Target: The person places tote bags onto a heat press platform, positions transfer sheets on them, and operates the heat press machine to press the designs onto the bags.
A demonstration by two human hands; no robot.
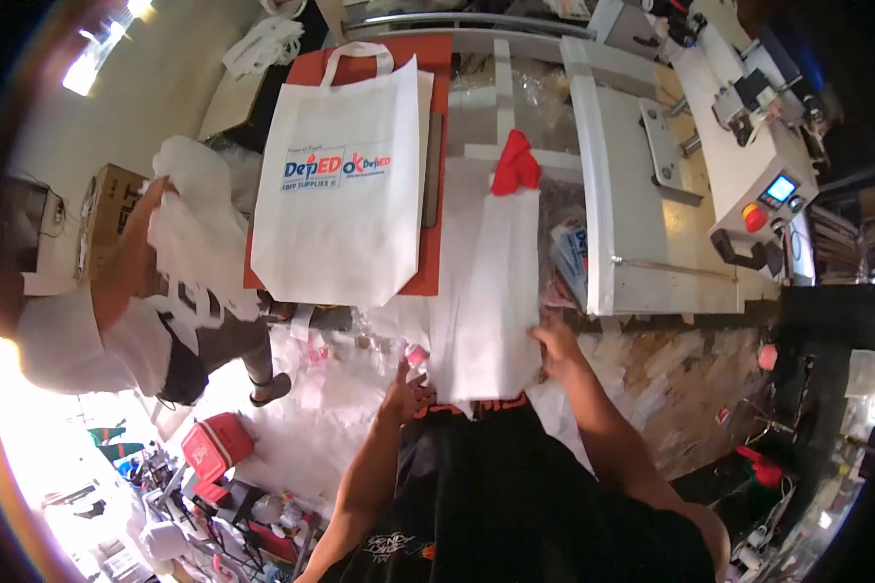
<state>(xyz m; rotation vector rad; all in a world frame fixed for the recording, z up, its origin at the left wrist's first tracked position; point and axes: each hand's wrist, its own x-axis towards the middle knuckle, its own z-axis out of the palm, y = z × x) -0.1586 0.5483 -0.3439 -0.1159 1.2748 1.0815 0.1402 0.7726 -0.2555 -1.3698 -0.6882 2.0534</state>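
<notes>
A long white fabric bag (486, 291) lies on the worktop in front of me, its near end hanging close to my dark shirt. My right hand (556, 348) pinches the bag's right edge. At the near left corner of the bag is my left hand (399, 396), its fingers apart; a small pinkish round object (417, 356) shows by its fingertips, and I cannot tell whether they touch. A crumpled red cloth (515, 165) rests at the bag's far end. To the left, a printed white tote bag (350, 233) lies flat on a red-orange board (441, 68).
A heat-press machine (758, 189) with a red button and lit display stands at right, beside a pale platen (642, 194). Another person's arm (126, 248) at left holds white fabric (199, 194). A red cooler box (217, 447) and scattered plastic lie on the floor.
</notes>
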